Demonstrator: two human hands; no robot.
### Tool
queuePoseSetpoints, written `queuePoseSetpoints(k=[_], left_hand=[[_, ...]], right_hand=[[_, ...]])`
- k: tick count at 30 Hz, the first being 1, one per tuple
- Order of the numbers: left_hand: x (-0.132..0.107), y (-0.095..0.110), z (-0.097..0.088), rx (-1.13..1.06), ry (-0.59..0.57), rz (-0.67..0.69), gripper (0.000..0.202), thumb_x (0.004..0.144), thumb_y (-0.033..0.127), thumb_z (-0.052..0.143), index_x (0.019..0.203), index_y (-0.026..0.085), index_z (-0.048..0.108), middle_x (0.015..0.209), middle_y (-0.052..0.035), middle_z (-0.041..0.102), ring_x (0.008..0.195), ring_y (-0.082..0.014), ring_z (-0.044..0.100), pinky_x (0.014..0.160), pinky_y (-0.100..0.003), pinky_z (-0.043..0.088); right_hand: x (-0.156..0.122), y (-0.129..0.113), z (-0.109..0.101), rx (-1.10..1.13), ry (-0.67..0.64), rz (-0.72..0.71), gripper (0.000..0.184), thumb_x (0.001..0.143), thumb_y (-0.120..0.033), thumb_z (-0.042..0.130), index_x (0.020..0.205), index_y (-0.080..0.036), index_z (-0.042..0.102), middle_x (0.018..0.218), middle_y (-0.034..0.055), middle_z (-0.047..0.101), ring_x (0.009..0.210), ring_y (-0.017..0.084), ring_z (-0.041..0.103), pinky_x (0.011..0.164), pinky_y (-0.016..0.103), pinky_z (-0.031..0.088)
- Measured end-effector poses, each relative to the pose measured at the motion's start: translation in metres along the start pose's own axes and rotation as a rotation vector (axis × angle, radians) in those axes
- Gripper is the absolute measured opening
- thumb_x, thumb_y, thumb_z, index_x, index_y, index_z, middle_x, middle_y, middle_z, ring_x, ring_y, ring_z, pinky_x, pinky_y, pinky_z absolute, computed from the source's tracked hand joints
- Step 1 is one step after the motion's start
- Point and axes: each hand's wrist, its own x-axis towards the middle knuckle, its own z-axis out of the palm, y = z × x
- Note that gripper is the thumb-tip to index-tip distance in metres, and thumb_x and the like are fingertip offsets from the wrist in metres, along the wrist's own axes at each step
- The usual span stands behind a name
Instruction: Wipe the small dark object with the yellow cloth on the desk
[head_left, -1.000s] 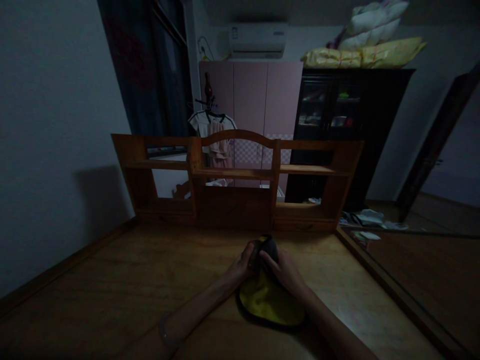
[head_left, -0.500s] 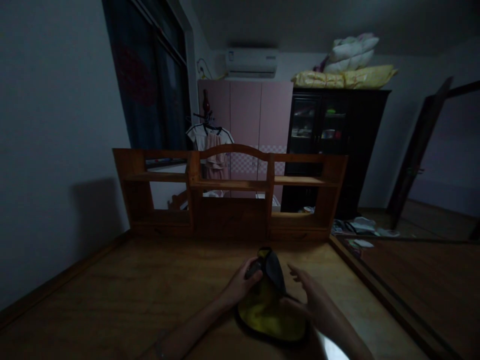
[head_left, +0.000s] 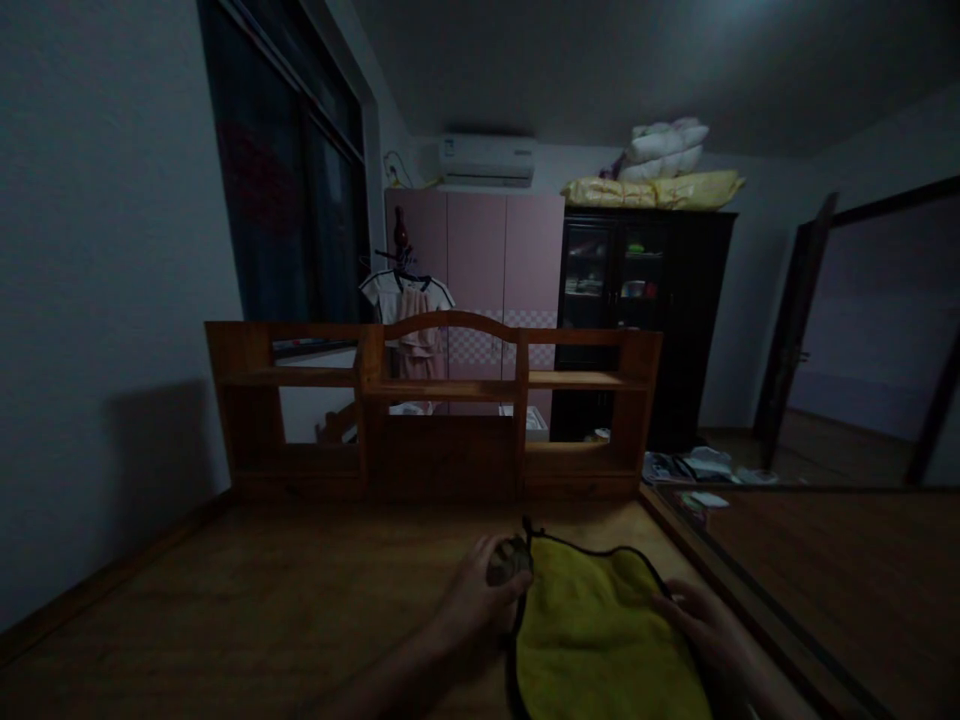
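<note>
A yellow cloth (head_left: 600, 625) with a dark border hangs spread between my hands, above the wooden bed boards (head_left: 360, 580). My left hand (head_left: 484, 590) is closed around a small, dark, rounded object (head_left: 508, 562) whose kind I cannot make out in the dim light. Its thumb lies at the cloth's left edge, near the upper left corner with a small loop. On the other side, my right hand (head_left: 697, 620) pinches the cloth's right edge between thumb and fingers. The cloth's lower end runs out of the picture.
Beyond the boards stands a wooden headboard with shelves (head_left: 442, 387). A wall (head_left: 97, 300) rises on the left, and a raised wooden rail (head_left: 720, 580) borders the right side. Farther back are a pink wardrobe (head_left: 476, 250) and a dark cabinet (head_left: 690, 300).
The cloth, folded over half a second ago, is now opened out flat. My right hand has moved right and taken hold of its edge. The view has tilted up and turned slightly right.
</note>
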Motion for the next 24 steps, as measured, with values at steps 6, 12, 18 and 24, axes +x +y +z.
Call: queuePoseSetpoints(k=[6, 12, 18, 24], left_hand=[[0.056, 0.003, 0.023, 0.147, 0.022, 0.098, 0.077, 0.062, 0.053, 0.075, 0.128, 0.023, 0.048, 0.12, -0.0086, 0.051, 0.111, -0.0255, 0.052, 0.095, -0.032, 0.041], [0.122, -0.006, 0.056, 0.298, -0.082, 0.212, 0.096, 0.054, 0.053, 0.08, 0.136, 0.022, 0.039, 0.128, -0.0095, 0.043, 0.116, -0.0278, 0.048, 0.101, -0.038, 0.038], [0.144, -0.03, 0.086, 0.324, -0.177, 0.155, 0.099, 0.048, 0.049, 0.083, 0.134, 0.02, 0.043, 0.134, -0.0142, 0.04, 0.123, -0.0336, 0.044, 0.103, -0.041, 0.036], [0.149, -0.039, 0.095, 0.316, -0.215, 0.129, 0.098, 0.053, 0.052, 0.08, 0.136, 0.019, 0.04, 0.136, -0.0152, 0.039, 0.126, -0.0347, 0.04, 0.105, -0.042, 0.032]], right_hand=[[0.008, 0.017, -0.012, -0.013, -0.084, 0.005, 0.045, 0.063, -0.058, 0.061, 0.083, -0.019, 0.072, 0.064, 0.005, 0.068, 0.061, 0.024, 0.064, 0.054, 0.028, 0.049], [0.025, 0.011, 0.007, -0.013, -0.123, -0.097, 0.046, 0.072, -0.057, 0.054, 0.092, -0.019, 0.069, 0.062, 0.0027, 0.066, 0.06, 0.022, 0.063, 0.054, 0.029, 0.047], [0.035, 0.041, 0.018, -0.126, -0.003, -0.25, 0.046, 0.074, -0.049, 0.055, 0.11, -0.021, 0.063, 0.078, 0.0065, 0.067, 0.071, 0.024, 0.064, 0.065, 0.033, 0.049], [0.02, 0.036, 0.013, -0.185, -0.058, -0.27, 0.036, 0.082, -0.039, 0.045, 0.11, -0.023, 0.061, 0.085, 0.0077, 0.068, 0.077, 0.025, 0.065, 0.069, 0.032, 0.049]])
